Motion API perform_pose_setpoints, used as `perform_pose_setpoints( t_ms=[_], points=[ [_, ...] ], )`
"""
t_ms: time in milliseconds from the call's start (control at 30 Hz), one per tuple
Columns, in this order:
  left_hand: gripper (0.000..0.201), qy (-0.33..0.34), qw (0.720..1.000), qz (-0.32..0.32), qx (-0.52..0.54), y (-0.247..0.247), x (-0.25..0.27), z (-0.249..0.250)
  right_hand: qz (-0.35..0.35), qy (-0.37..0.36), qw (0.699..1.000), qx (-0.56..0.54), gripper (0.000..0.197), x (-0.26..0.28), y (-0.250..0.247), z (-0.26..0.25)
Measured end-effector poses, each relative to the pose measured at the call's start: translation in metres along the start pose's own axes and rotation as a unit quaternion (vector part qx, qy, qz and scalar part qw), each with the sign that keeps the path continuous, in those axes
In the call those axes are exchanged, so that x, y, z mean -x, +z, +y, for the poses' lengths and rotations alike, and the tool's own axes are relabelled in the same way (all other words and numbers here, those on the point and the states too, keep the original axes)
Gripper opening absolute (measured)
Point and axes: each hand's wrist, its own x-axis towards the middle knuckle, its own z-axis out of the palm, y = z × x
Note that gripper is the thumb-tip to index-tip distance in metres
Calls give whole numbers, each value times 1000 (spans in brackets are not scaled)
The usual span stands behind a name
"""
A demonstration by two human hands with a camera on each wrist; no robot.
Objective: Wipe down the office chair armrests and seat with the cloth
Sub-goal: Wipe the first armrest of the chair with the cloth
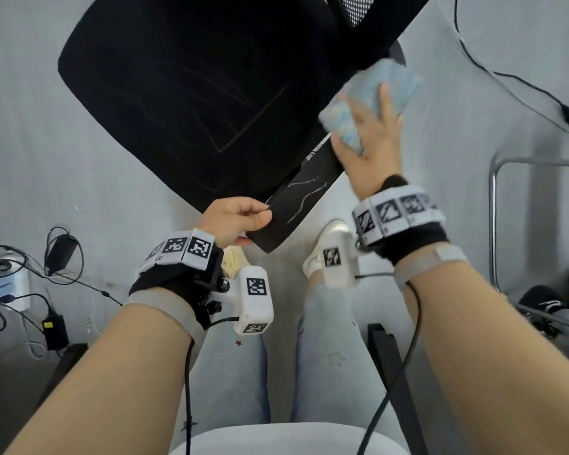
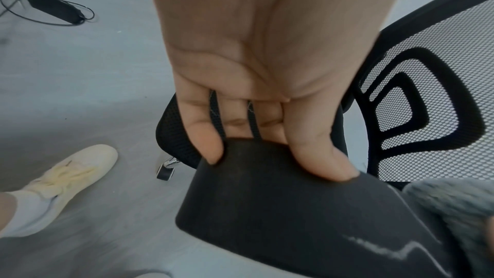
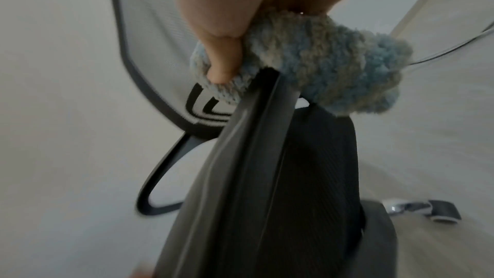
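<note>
Cloth (image 1: 372,103) bunched in right hand (image 1: 372,149) fingers on armrest (image 1: 306,198), left hand (image 1: 234,224) fingers pinching its near end

Head view: looks steeply down from above, takes in both forearms, seat (image 1: 184,93), floor (image 1: 46,126).
Left wrist view: looks along the palm, very near the armrest (image 2: 280,198) end; mesh back (image 2: 427,92) behind.
Right wrist view: looks along the armrest underside, close, blurred.
Shared by all 3: armrest, cloth (image 3: 334,67).
</note>
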Motion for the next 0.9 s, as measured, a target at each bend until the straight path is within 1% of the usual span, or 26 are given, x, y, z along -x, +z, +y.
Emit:
perform_pose_setpoints(
  t_ms=[100, 167, 200, 267, 300, 333, 367, 433, 467, 500, 533, 600, 633, 700, 767, 833, 900],
  points=[
    [10, 7, 1000, 6, 10, 1, 0, -2, -14, -118, 992, 40, 45, 39, 24, -5],
    [13, 9, 1000, 14, 21, 2, 1, -3, -26, -170, 983, 67, 44, 49, 33, -3],
    [14, 10, 999, 16, 25, 3, 2, -4, -34, -184, 978, 91, 44, 45, 32, 0],
    [14, 13, 999, 18, 33, 4, 2, -5, -50, -183, 970, 152, 47, 20, 20, 3],
    [14, 14, 999, 18, 34, 4, 2, -5, -50, -164, 971, 168, 48, 5, 10, 5],
    [13, 13, 999, 17, 37, 5, 1, -5, -43, -131, 977, 166, 48, -9, -1, 7],
    [12, 12, 999, 16, 41, 6, 1, -5, -33, -90, 985, 140, 48, -23, -12, 8],
    [11, 12, 998, 19, 59, 9, 1, -5, -10, -18, 999, 42, 48, -36, -26, 7],
    [11, 14, 997, 23, 68, 10, 0, -6, -9, -2, 1000, 13, 48, -35, -26, 5],
    [11, 18, 997, 28, 71, 11, 0, -6, -15, -1, 1000, 5, 49, -29, -23, 3],
    [12, 22, 997, 32, 70, 13, -1, -6, -20, -22, 999, 15, 48, -20, -17, 4],
    [12, 32, 996, 39, 69, 17, -3, -5, -18, -107, 994, 27, 47, 6, 1, 4],
    [12, 35, 996, 41, 73, 19, -5, -3, -24, -137, 990, 16, 48, 19, 9, 4],
    [12, 42, 995, 43, 81, 24, -8, 1, -37, -170, 985, 11, 49, 40, 23, 4],
    [13, 45, 994, 43, 89, 31, -9, 4, -45, -202, 977, 45, 50, 43, 26, 6],
    [15, 48, 992, 40, 107, 37, -10, 4, -50, -211, 973, 83, 51, 23, 14, 9],
    [15, 49, 990, 30, 132, 41, -10, 2, -46, -175, 979, 97, 49, -5, -2, 11]
  ],
)
